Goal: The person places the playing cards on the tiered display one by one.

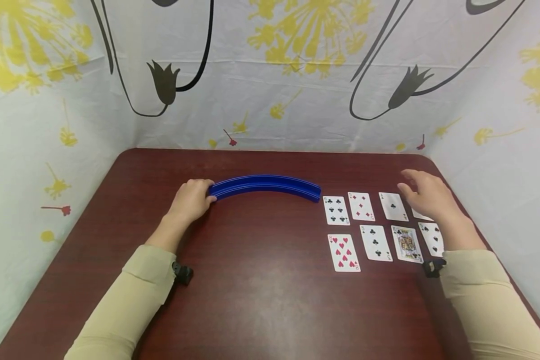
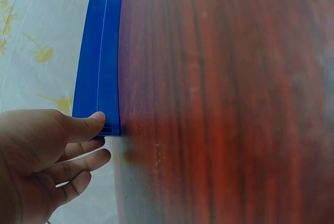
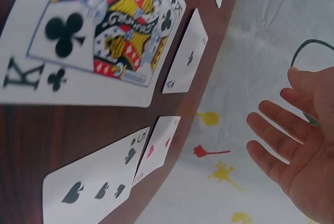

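Note:
My left hand (image 1: 190,201) pinches the left end of a long, curved blue playing-card holder (image 1: 265,183), thumb on top in the left wrist view. Grooves run along the holder, and no cards stand in it. My right hand (image 1: 432,196) is held above the cards at the right, fingers loosely bent with nothing between them. Below it lie the ace of clubs (image 1: 393,206), the five of spades (image 1: 431,238) and the king of clubs (image 1: 407,244). The hand partly hides a back-row card, a red two of diamonds (image 3: 159,146) in the right wrist view.
Further left in the two rows of face-up cards are the six of clubs (image 1: 336,210), a diamond card (image 1: 361,206), the eight of hearts (image 1: 344,253) and the three of clubs (image 1: 375,243). A patterned white cloth (image 1: 270,120) surrounds the dark wooden table (image 1: 252,300).

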`<state>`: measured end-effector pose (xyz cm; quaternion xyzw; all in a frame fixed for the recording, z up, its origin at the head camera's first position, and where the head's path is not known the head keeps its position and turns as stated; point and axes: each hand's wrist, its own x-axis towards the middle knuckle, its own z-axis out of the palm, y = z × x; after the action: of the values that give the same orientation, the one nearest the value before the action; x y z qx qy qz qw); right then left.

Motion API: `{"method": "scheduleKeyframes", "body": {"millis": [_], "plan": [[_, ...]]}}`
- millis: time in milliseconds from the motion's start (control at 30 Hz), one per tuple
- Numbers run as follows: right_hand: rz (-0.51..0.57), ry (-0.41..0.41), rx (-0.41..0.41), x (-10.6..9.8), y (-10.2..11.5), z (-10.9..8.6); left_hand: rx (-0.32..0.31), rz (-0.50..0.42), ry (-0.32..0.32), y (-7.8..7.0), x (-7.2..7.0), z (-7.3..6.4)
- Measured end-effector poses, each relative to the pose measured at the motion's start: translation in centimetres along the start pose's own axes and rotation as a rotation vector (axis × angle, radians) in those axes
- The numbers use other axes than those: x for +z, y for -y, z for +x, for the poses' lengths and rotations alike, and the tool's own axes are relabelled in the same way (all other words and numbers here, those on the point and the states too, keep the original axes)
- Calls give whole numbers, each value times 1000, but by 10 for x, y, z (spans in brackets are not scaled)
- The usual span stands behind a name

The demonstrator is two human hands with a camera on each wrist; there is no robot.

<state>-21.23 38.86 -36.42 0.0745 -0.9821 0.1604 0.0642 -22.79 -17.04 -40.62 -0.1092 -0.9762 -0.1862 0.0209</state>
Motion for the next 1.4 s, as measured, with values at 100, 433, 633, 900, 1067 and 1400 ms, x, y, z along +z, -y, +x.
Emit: {"method": "scheduleKeyframes", "body": {"millis": [100,433,633,900,1067,1400], "plan": [[1,5,2,1,-5,0,2,-4,-1,0,0,0],[4,29,11,4,-24,-1,-9,-87,-6,4,0,-1],[-8,32,-32,7,-38,-1,-22,-181,1,9,3,0],[-24,47,-49,8,-50,-3,-62,-272,0,11,6,1],[-32,107,-25,8,-58,-4,-61,-270,-1,11,7,2],[-55,180,-22,1,-66,-5,-60,-253,-7,10,6,1]]}}
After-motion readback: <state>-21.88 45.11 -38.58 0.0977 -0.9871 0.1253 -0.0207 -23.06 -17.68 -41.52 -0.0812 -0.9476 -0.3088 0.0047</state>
